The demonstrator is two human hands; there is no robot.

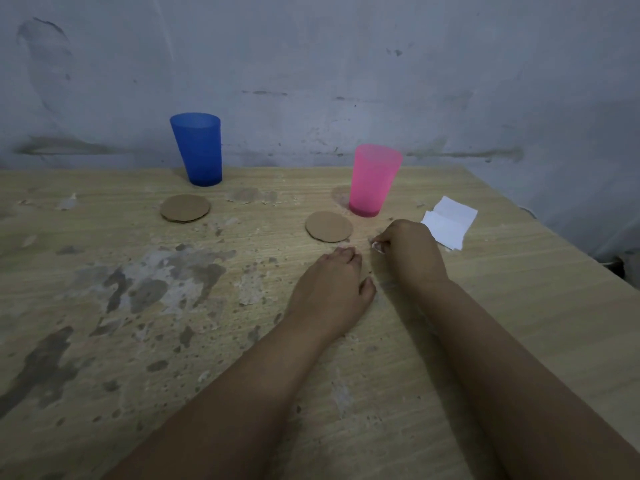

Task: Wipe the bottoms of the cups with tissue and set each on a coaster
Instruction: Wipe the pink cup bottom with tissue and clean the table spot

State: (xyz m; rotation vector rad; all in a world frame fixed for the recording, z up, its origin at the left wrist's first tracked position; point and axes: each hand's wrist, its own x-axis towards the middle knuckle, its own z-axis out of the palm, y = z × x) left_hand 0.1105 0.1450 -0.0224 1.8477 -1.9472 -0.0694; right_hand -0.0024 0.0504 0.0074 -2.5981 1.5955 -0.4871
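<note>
1. head view: blue cup [197,148] upright at the back of the table [104,341], near the wall; pink cup [374,180] upright to its right and nearer. neither sits on a coaster yet.
2. left coaster [185,208] just in front of the blue cup; right coaster [329,226] just beside the pink cup's base, apart from it.
3. tissue [450,221] lies flat, folded, right of the pink cup.
4. left hand [332,289] rests on the table, fingers loosely bent, holding nothing. right hand [408,251] curled, pinching a small white scrap, likely tissue; too small to be sure.
5. handling, judged: cups look like thin plastic, light, smooth, a bit springy; easy to tip. hold round mid-wall, not the rim, then tilt to reach the bottom.
6. tissue soft, tears easily; bunch it before wiping.
7. coasters thin, stiff, light; may slide when a cup lands, so lower straight down.
</note>
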